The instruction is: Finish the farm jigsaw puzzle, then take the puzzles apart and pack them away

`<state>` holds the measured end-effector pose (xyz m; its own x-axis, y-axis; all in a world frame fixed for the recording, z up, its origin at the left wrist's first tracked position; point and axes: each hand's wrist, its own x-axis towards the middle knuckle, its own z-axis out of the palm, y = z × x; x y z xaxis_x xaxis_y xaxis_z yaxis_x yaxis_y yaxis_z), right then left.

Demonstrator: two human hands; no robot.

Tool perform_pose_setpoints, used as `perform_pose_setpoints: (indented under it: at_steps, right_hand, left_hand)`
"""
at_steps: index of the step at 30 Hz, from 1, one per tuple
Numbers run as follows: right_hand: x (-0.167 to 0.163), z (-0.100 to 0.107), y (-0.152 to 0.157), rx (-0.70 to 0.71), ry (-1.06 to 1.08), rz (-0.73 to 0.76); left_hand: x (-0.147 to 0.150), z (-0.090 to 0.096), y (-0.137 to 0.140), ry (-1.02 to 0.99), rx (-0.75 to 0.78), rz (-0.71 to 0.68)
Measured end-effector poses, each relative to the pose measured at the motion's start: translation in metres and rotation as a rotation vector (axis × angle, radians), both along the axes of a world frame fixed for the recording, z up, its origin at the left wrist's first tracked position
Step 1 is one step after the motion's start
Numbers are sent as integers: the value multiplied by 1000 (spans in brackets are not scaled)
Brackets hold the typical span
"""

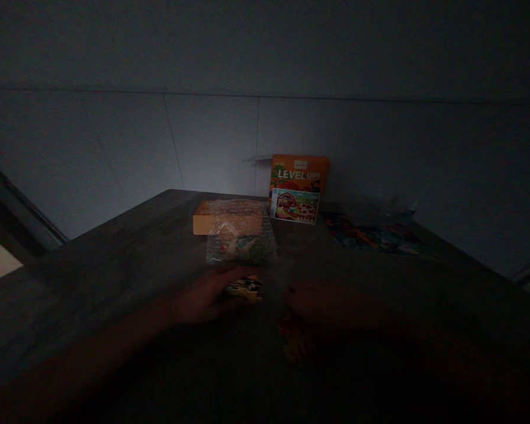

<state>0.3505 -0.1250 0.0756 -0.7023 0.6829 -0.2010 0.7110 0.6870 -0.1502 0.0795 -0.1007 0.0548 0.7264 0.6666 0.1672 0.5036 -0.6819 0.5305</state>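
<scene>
The left hand [198,300] held a printed piece [245,287] between thumb and fingers, above the table [145,227]. The right hand [322,303] was curled beside a dim red-and-yellow item [295,344]; its grip could not be determined. Both items were unwrapped; the bubble-wrap bag [241,235] ahead had contents inside, apparently left unhandled. Behind stood a picture card [294,206] and an orange box [300,168].

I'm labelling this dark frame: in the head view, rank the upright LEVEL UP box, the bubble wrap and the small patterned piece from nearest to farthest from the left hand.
From the left hand:
1. Small patterned piece: between thumb and fingers.
2. Bubble wrap: just beyond the hand.
3. LEVEL UP box: farther back, to the right.
</scene>
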Motion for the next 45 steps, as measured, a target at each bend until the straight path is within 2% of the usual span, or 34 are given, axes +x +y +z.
perform_pose_setpoints:
  at_steps: [2,5,8,11,13,18,23,30,34,40,45]
  right_hand:
    - [-2,2,2,-19,-6,29]
    - [-5,6,0,-6,-4,66]
    - [-9,14,-4,-21,22,60]
    - [-18,16,-8,-45,91,29]
    - [-26,9,-8,-5,178,-24]
    - [-44,-24,0,242,432,-184]
    - [-43,-37,0,317,626,-232]
    - [-36,-44,3,340,817,-229]
    - [-37,-44,6,335,861,-269]
    - [-37,-49,12,281,901,-416]
    - [-37,-55,23,245,1051,-409]
  left_hand:
    - [1,1,-2,14,-3,-27]
    - [2,0,-2,5,-29,24]
    - [3,-1,0,-7,-58,80]
    - [3,0,0,-34,-84,77]
    - [3,0,0,-52,-95,53]
    - [5,-1,-2,-63,-86,50]
    - [8,1,-2,-115,-126,127]
    - [2,-9,12,-178,-132,284]
    - [1,-11,15,-201,-118,299]
    - [1,-8,13,-197,-90,311]
    - [2,-6,12,-221,-136,258]
